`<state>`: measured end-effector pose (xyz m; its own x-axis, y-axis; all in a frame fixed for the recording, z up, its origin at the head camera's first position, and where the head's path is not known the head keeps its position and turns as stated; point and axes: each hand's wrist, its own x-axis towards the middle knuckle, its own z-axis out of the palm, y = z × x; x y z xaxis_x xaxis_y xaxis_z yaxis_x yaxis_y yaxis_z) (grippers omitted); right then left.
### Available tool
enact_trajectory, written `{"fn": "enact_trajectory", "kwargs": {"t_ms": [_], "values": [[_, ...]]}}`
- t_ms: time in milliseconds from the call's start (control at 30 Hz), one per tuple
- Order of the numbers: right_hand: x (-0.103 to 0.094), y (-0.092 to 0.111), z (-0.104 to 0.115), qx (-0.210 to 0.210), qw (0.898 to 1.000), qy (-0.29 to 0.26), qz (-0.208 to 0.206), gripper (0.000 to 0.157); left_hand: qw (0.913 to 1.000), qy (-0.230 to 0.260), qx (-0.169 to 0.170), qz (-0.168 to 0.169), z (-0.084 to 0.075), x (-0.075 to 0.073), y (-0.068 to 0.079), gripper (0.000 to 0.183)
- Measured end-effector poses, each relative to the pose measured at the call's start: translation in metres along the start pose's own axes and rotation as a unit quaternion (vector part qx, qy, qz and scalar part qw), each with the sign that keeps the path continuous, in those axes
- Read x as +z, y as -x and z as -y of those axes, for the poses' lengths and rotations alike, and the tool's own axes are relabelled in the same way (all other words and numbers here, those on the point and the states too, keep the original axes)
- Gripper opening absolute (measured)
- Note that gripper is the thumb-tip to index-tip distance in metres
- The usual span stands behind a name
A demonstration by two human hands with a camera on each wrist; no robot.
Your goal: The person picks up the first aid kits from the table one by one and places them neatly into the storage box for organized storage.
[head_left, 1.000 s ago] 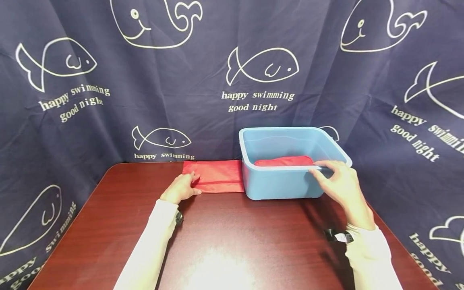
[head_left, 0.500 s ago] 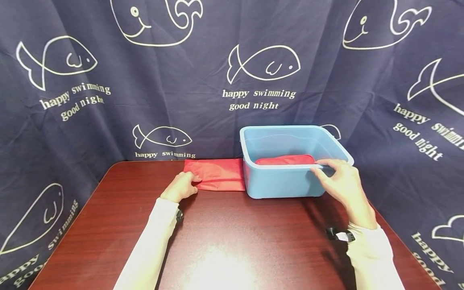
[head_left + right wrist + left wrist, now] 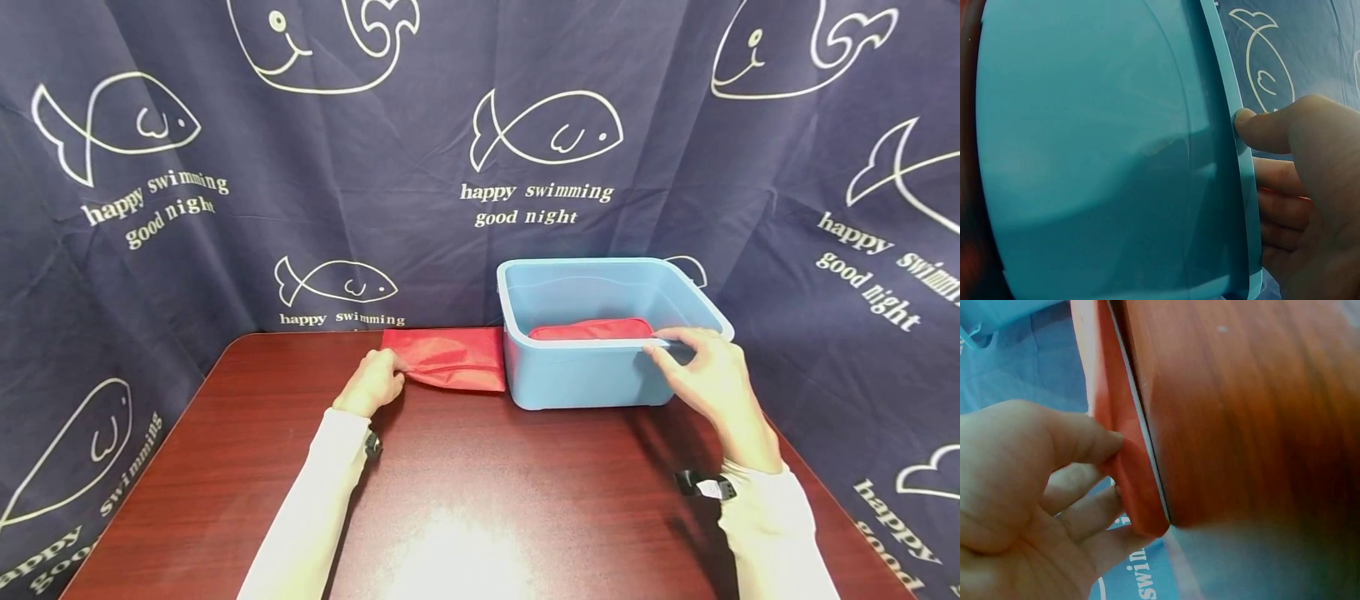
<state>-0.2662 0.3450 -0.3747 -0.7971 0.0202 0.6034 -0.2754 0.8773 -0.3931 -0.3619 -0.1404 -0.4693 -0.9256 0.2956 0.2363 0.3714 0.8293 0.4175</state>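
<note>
A flat red fabric pouch (image 3: pixel 459 354) with a seam-like line along its length lies at the far side of the table, just left of a blue plastic bin (image 3: pixel 581 379). My left hand (image 3: pixel 372 383) pinches the pouch's left end between thumb and fingers, and the cloth wrinkles there. In the left wrist view the thumb presses the red pouch (image 3: pixel 1132 472) from one side, fingers behind it. My right hand (image 3: pixel 711 379) grips the bin's near rim at its right corner, thumb outside. Inside the bin sits another red fabric item (image 3: pixel 592 330), its lower part hidden by the front wall.
The reddish-brown wooden table (image 3: pixel 420 492) has a bright glare patch near its front. A dark blue curtain (image 3: pixel 420 167) with white fish drawings and lettering hangs right behind the table and along both sides. Each wrist wears a black strap.
My left fingers have closed on the pouch's left end, and its near edge has bunched and lifted a little. My right hand stays on the bin's rim.
</note>
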Motion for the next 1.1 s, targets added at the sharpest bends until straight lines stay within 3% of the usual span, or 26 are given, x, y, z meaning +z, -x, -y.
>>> {"fn": "enact_trajectory", "kwargs": {"t_ms": [200,633,1100], "values": [[0.001,0.0,0.0,0.002,1.0,-0.001,0.001,0.028,0.9992,0.006,0.009,-0.039,0.002,-0.001,0.002,0.027],[0.0,0.001,0.001,0.007,1.0,-0.001,0.008,0.029,0.9947,0.01,-0.026,-0.099,0.004,-0.014,0.005,0.017],[-0.001,0.001,0.0,0.023,1.0,-0.005,0.018,0.031,0.9784,0.016,-0.069,-0.194,-0.005,-0.044,0.009,0.018]]}}
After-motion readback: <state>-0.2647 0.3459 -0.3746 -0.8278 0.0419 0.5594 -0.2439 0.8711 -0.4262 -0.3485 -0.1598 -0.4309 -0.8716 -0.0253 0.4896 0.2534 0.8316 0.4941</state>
